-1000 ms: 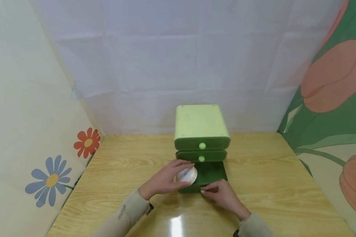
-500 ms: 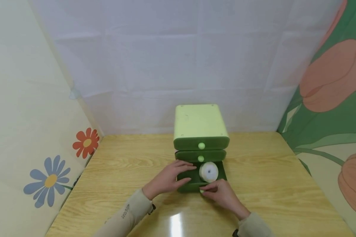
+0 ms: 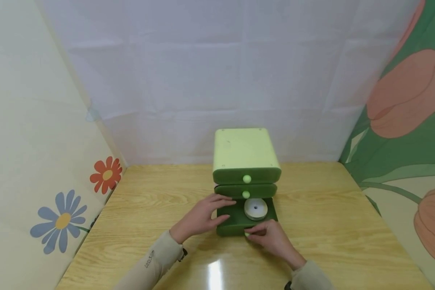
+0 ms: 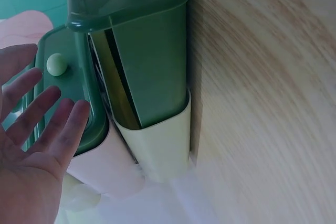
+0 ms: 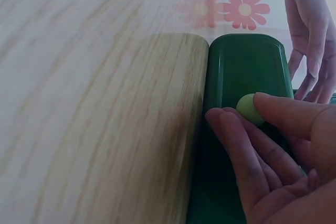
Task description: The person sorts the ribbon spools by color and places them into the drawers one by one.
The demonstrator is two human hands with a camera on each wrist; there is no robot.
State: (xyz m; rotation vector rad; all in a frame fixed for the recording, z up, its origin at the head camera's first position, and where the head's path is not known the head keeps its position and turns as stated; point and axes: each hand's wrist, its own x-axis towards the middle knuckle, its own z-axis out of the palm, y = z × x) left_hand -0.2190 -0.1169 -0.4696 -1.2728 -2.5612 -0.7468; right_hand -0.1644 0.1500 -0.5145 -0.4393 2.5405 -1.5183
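A small chest of drawers [image 3: 244, 149], pale green with dark green fronts, has its bottom drawer [image 3: 232, 230] pulled out. Inside that drawer, towards the right, a round white spool [image 3: 255, 208] with a small centre hole lies flat. My right hand [image 3: 272, 239] pinches the drawer's light green knob [image 5: 249, 109] between thumb and fingers. Over the drawer's left side hovers my left hand [image 3: 204, 215], fingers spread and holding nothing. The left wrist view also shows those spread fingers [image 4: 47, 124] beside the middle drawer's knob [image 4: 56, 64].
The upper two drawers stand above, the middle one [image 3: 268, 190] slightly forward of its frame. Wood-grain table [image 3: 159, 189] surrounds the chest. A white cloth [image 3: 188, 80] hangs behind, and flower-printed panels [image 3: 63, 221] flank both sides.
The white spool has left my left hand and now lies flat in the bottom drawer, farther right. My left hand has drawn back slightly left. The right hand stays on the knob.
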